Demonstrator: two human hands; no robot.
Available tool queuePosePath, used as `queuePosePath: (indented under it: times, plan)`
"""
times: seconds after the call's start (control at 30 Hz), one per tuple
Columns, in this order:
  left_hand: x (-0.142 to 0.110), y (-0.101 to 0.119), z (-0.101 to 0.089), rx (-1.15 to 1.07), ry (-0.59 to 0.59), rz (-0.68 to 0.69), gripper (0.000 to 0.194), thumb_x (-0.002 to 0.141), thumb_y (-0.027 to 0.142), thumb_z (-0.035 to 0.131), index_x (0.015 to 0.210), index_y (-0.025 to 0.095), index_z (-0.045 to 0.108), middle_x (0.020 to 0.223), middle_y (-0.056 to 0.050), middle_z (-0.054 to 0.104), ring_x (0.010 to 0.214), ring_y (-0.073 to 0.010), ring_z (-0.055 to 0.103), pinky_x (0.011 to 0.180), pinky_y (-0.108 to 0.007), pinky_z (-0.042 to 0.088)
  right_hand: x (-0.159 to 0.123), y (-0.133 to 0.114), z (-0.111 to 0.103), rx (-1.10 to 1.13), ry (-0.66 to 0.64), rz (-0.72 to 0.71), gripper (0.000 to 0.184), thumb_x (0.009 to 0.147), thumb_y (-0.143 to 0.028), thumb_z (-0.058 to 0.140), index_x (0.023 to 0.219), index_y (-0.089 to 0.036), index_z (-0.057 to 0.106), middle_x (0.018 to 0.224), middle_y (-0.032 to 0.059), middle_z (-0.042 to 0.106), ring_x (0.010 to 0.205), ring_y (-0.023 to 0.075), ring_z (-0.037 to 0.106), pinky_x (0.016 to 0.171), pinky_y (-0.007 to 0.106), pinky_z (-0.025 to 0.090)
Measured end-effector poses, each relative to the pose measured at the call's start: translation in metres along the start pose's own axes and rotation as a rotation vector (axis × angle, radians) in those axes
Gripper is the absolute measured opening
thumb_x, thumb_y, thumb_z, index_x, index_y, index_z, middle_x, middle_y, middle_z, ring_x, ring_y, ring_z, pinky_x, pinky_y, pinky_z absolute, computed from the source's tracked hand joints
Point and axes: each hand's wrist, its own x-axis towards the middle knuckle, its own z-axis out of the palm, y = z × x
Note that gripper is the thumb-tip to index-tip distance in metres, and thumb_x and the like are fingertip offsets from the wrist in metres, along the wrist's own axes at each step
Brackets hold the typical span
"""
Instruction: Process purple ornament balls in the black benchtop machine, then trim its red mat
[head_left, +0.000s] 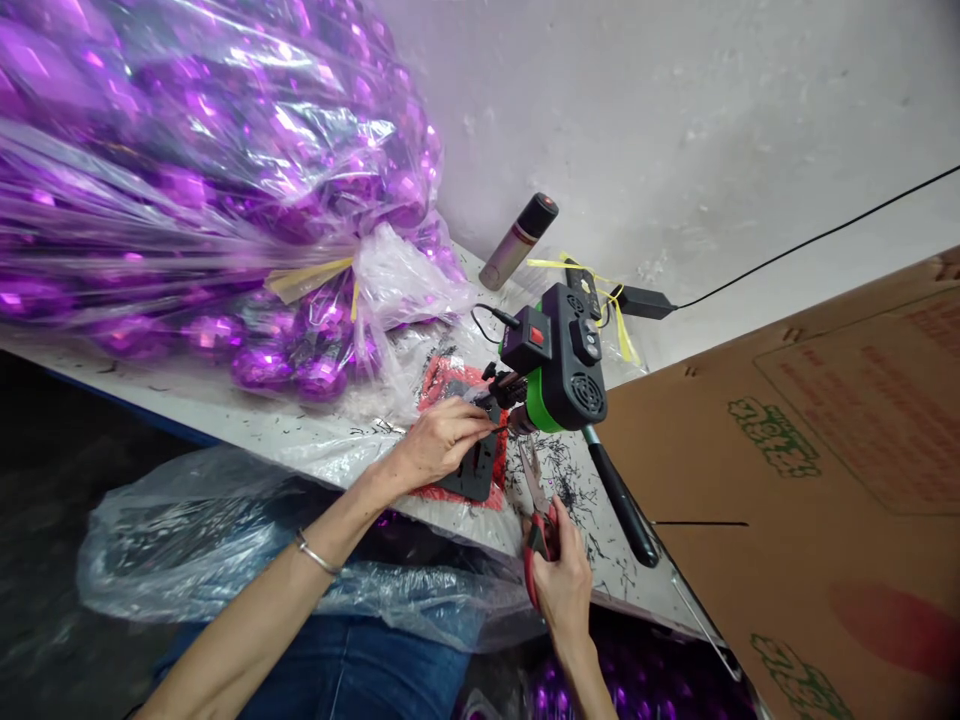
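Left hand (444,440): fingertips pinched together on a small dark piece (499,429), right at the nozzle of the black-and-green machine (574,350). Right hand (564,580) is closed around the red handles of the scissors (535,490), blades pointing up toward the nozzle, over the clipping-strewn surface (619,530). Hands are apart.

I held red-and-black scissors (537,492) at the table's (187,402) near edge, blades slightly parted, tips pointing away. The black machine (570,345), banded in green, stood toward the right edge, its dark lever (619,500) slanting toward me.
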Motion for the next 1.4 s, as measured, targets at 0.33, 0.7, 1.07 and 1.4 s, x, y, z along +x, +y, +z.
queuePosePath:
  times: [0.33,0.7,1.07,1.4]
  plan:
    - [0.005,-0.016,0.001,-0.209,-0.071,-0.05,0.024,0.101,0.026,0.054,0.098,0.017,0.076,0.094,-0.008,0.078,0.091,-0.0185,0.071,0.085,-0.033,0.058,0.001,-0.001,-0.002,0.034,-0.027,0.04,0.057,0.093,-0.049,0.05,0.136,-0.013,0.061,0.121,0.0169,0.072,0.101,0.0266,0.072,0.08,0.035,0.06]
    - [0.019,-0.023,0.011,-0.127,-0.12,-0.118,0.024,0.099,0.022,0.055,0.094,0.019,0.078,0.096,-0.007,0.078,0.092,-0.0197,0.072,0.086,-0.034,0.058,0.003,0.002,-0.003,0.071,-0.059,0.051,0.055,0.092,-0.046,0.051,0.135,-0.013,0.061,0.122,0.0166,0.072,0.098,0.0245,0.074,0.082,0.035,0.061]
    - [0.002,0.008,-0.001,-0.16,0.003,-0.199,0.021,0.098,0.03,0.062,0.096,0.02,0.08,0.095,-0.007,0.078,0.089,-0.0199,0.073,0.083,-0.035,0.059,0.003,0.003,-0.002,0.055,-0.034,0.014,0.055,0.093,-0.047,0.05,0.135,-0.013,0.061,0.117,0.0163,0.073,0.094,0.0236,0.073,0.079,0.033,0.059]
    - [-0.002,0.006,0.006,-0.001,0.07,-0.029,0.026,0.102,0.022,0.052,0.102,0.016,0.077,0.094,-0.01,0.076,0.086,-0.0201,0.071,0.077,-0.036,0.058,0.001,-0.004,-0.003,0.005,-0.046,0.046,0.054,0.092,-0.043,0.049,0.137,-0.015,0.059,0.118,0.0156,0.073,0.101,0.0263,0.072,0.079,0.035,0.059]
